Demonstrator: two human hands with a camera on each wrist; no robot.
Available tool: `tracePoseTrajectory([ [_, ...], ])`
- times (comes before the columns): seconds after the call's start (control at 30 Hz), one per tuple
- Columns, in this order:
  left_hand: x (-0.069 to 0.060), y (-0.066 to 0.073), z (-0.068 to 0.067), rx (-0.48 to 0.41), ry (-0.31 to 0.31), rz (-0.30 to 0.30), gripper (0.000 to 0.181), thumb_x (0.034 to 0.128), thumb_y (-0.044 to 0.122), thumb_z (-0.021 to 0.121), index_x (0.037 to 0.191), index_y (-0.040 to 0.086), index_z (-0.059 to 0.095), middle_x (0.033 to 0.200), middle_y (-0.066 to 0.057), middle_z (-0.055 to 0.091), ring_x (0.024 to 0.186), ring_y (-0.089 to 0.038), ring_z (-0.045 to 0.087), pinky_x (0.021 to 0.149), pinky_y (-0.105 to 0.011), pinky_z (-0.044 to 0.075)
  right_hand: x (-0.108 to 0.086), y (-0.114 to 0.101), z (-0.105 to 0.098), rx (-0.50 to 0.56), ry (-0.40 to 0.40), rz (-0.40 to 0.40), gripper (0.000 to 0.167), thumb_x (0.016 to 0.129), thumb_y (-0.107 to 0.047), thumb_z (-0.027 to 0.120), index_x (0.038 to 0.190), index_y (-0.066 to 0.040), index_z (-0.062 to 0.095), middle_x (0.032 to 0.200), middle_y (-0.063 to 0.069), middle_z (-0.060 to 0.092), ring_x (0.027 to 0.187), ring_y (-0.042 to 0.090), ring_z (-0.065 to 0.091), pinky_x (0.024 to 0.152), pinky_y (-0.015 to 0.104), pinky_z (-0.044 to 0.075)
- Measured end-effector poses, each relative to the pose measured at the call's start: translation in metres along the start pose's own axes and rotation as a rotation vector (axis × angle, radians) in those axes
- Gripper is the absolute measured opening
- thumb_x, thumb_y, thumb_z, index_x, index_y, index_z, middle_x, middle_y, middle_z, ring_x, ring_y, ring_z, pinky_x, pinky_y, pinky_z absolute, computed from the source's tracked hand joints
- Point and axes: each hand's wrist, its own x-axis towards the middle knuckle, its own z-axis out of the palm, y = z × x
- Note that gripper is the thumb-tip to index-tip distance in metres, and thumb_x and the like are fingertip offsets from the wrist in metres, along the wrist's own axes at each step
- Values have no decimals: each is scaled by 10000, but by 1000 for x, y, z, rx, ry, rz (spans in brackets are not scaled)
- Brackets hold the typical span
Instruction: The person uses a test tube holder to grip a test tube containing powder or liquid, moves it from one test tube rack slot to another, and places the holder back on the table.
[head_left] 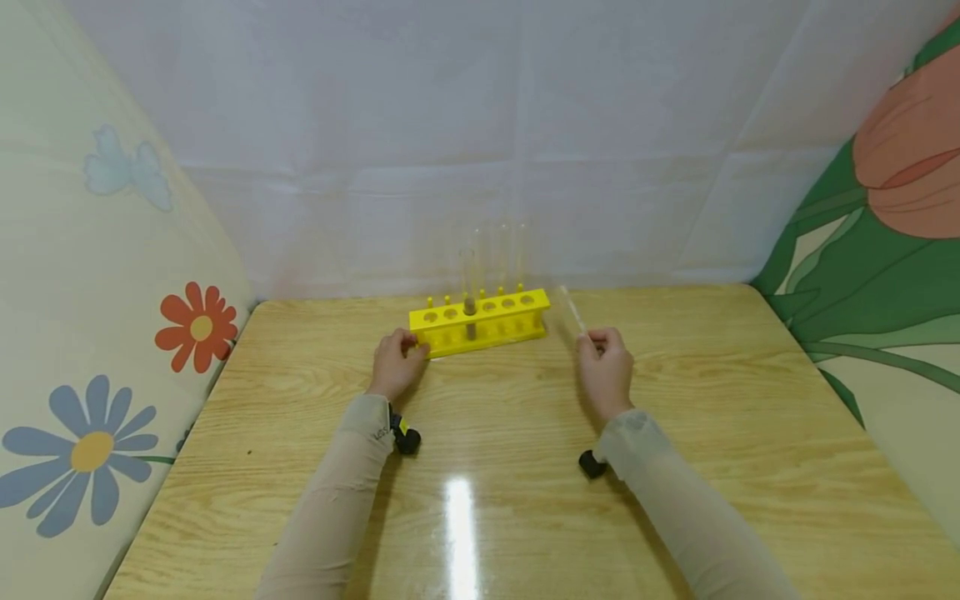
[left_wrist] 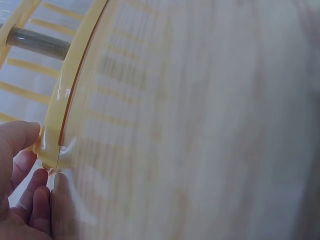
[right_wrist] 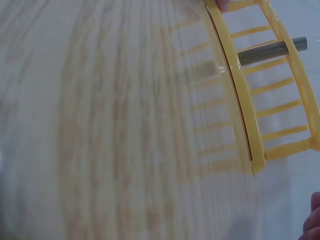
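A yellow test tube rack [head_left: 480, 329] stands near the back of the table. One upright test tube [head_left: 469, 307] in it has dark grey contents at its lower part. Clear test tubes [head_left: 503, 250] rise behind the row of holes, on the rack's back pegs. My left hand [head_left: 397, 363] grips the rack's left end, thumb and fingers at its base, as the left wrist view also shows. To the right of the rack, my right hand [head_left: 604, 371] pinches a thin clear glass rod [head_left: 573, 310], tilted up and leftward. Only fingertips [right_wrist: 312, 220] show in the right wrist view.
The wood-grain table [head_left: 510, 433] has a glossy surface that reflects the rack. A white cloth wall [head_left: 420, 133] stands behind it. Flower-printed panels flank both sides. Each wrist wears a small black camera [head_left: 407, 440].
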Motion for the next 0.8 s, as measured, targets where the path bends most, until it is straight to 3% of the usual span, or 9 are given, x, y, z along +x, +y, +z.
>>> tracePoseTrajectory([
  [0.43, 0, 0, 1, 9, 2, 1, 289, 967, 239, 649, 1121, 7, 569, 1083, -187, 522, 1007, -330, 455, 905, -454, 357, 6, 9, -1, -73, 7, 55, 226, 953, -170, 604, 1054, 29, 646, 935, 212, 700, 809, 325, 640, 716, 356, 471],
  [0.8, 0, 0, 0, -5, -5, -10, 291, 967, 247, 644, 1120, 12, 567, 1105, -191, 514, 1040, -343, 448, 931, -473, 354, 7, 6, -3, -166, -92, 93, 279, 969, -233, 568, 1071, 20, 624, 915, 179, 661, 776, 326, 609, 688, 375, 459],
])
